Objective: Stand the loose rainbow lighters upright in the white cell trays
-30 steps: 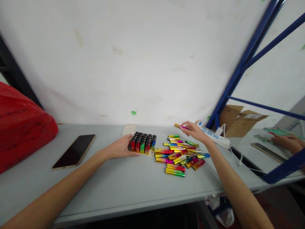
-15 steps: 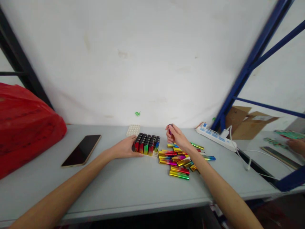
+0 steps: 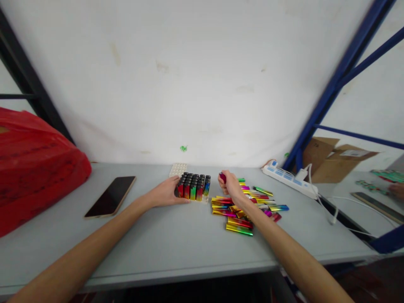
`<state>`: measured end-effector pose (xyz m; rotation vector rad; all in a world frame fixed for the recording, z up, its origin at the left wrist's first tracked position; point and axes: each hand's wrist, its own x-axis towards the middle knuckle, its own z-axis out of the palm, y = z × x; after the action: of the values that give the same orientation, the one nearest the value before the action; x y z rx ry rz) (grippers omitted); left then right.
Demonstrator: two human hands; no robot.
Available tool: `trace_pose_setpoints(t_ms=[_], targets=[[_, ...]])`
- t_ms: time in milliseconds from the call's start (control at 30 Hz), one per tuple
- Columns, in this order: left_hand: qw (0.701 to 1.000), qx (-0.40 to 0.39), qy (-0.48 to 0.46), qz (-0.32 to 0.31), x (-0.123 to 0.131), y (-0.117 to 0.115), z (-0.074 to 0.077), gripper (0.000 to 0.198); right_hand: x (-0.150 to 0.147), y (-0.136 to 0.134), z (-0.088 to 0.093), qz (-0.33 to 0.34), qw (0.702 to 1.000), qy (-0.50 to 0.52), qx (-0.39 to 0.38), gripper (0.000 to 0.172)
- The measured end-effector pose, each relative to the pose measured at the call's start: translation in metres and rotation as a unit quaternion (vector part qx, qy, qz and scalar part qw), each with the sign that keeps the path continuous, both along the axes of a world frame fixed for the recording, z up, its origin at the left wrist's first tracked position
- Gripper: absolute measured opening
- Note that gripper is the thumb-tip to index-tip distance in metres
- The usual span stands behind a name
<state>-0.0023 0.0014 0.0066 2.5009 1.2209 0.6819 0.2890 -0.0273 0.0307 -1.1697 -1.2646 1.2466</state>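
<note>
A white tray (image 3: pixel 177 169) on the grey table (image 3: pixel 176 244) holds several upright multicoloured lighters (image 3: pixel 194 187) with black tops. My left hand (image 3: pixel 166 193) rests against the left side of that block, fingers curled on it. My right hand (image 3: pixel 229 185) is closed on one pink lighter (image 3: pixel 222 177), held upright just right of the tray. A loose heap of shiny lighters (image 3: pixel 244 206) lies under and to the right of that hand.
A dark phone (image 3: pixel 110 196) lies left of my left arm. A red plastic bag (image 3: pixel 34 168) fills the far left. A white power strip (image 3: pixel 290 179) with a cable sits at the back right beside a blue rack post (image 3: pixel 328 92). Another person's hand (image 3: pixel 397 189) shows at the right edge.
My right hand picked a lighter from the far side of the heap, brought it left toward the tray and turned it upright. My left hand stayed on the block.
</note>
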Motion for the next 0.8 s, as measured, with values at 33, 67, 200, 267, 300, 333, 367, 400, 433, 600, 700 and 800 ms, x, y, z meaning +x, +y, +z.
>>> trace_pose_setpoints(t_ms=[33,67,200,267,300,333,367,400,433,600,700,800], targets=[[1.0,-0.002,0.006,0.004,0.002,-0.001,0.0,0.075,0.0,0.0,0.0,0.003,1.0,-0.004,0.002,0.044],[1.0,-0.002,0.012,0.006,0.004,-0.002,0.001,0.075,0.001,0.001,-0.001,0.008,1.0,-0.005,0.004,0.045],[1.0,0.01,0.016,0.0,0.01,-0.004,0.001,0.077,0.004,0.003,-0.004,0.049,0.999,0.004,0.022,0.057],[1.0,0.01,0.015,0.003,0.012,-0.004,0.002,0.077,0.006,0.003,-0.004,0.074,0.995,0.004,0.064,0.06],[1.0,0.008,0.014,0.006,0.012,-0.004,0.002,0.077,0.008,0.002,-0.002,0.085,0.992,-0.007,0.094,0.06],[1.0,0.007,0.011,0.008,0.012,-0.003,0.001,0.077,0.01,0.001,0.0,0.095,0.987,-0.032,0.128,0.059],[1.0,0.006,0.007,0.007,0.012,-0.003,0.001,0.076,0.013,-0.002,0.002,0.103,0.979,-0.069,0.163,0.057],[1.0,0.006,0.003,0.004,0.012,-0.003,0.001,0.076,0.016,-0.004,0.005,0.108,0.968,-0.114,0.195,0.054],[1.0,0.006,-0.001,0.002,0.011,-0.003,0.001,0.076,0.019,-0.007,0.007,0.109,0.955,-0.161,0.225,0.052],[1.0,0.003,0.0,0.003,0.011,-0.003,0.002,0.077,0.026,-0.013,0.008,0.079,0.874,-0.347,0.33,0.048],[1.0,-0.001,-0.007,0.001,0.011,-0.003,0.001,0.076,0.024,-0.012,0.002,0.061,0.868,-0.374,0.321,0.045],[1.0,0.003,-0.001,-0.004,0.011,-0.002,0.001,0.077,0.02,-0.01,-0.004,0.068,0.871,-0.379,0.305,0.042]])
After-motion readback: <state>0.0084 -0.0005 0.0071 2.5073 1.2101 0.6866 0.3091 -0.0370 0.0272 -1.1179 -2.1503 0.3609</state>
